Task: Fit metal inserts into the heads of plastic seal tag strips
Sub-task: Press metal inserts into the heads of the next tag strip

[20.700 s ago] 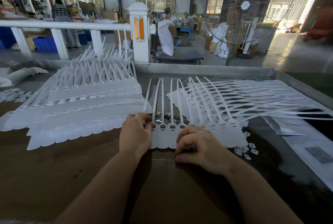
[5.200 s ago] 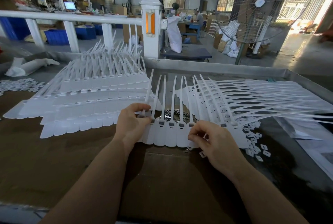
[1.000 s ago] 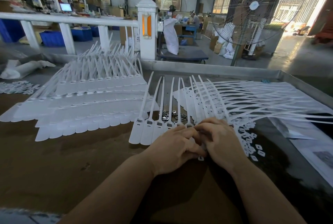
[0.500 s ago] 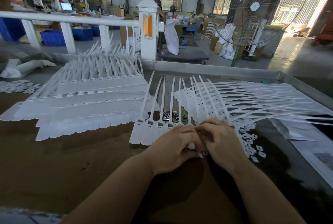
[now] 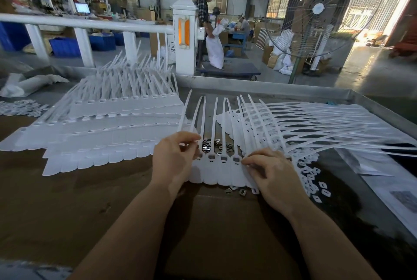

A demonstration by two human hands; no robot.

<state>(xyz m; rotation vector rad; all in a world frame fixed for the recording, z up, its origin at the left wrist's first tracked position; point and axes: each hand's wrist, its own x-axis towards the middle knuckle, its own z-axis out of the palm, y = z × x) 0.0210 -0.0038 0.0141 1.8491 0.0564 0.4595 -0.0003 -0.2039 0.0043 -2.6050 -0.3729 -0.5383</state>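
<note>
Pinching with curled fingers, the left hand (image 5: 174,158) holds the left end of the connected row of white plastic seal tag strips (image 5: 222,170) that lies flat at the near centre of the brown worktop (image 5: 67,200). Half a second ago this hand lay over the row's right side, pressed against the other hand; it has since swung back toward nine o'clock, uncovering four heads with dark slots. That suggests one insert has just been seated and the row is being steadied for the next.

At ten o'clock of the left hand sits the stacked pile of white strip rows (image 5: 101,135), probably finished work. At twelve o'clock of the row, between its upright tails, lies the small heap of silvery metal inserts (image 5: 216,144).

At three o'clock of the row, the right hand (image 5: 274,172) rests on the row's right end, fingertips curled down onto a head; whether it pinches an insert there I cannot tell, as the fingers hide it. A few loose inserts (image 5: 239,191) lie just below the row's rounded flags. Farther toward three o'clock fans out the overlapping spread of white strip rows (image 5: 316,126), with small white plastic caps (image 5: 312,178) scattered beside it.
</note>
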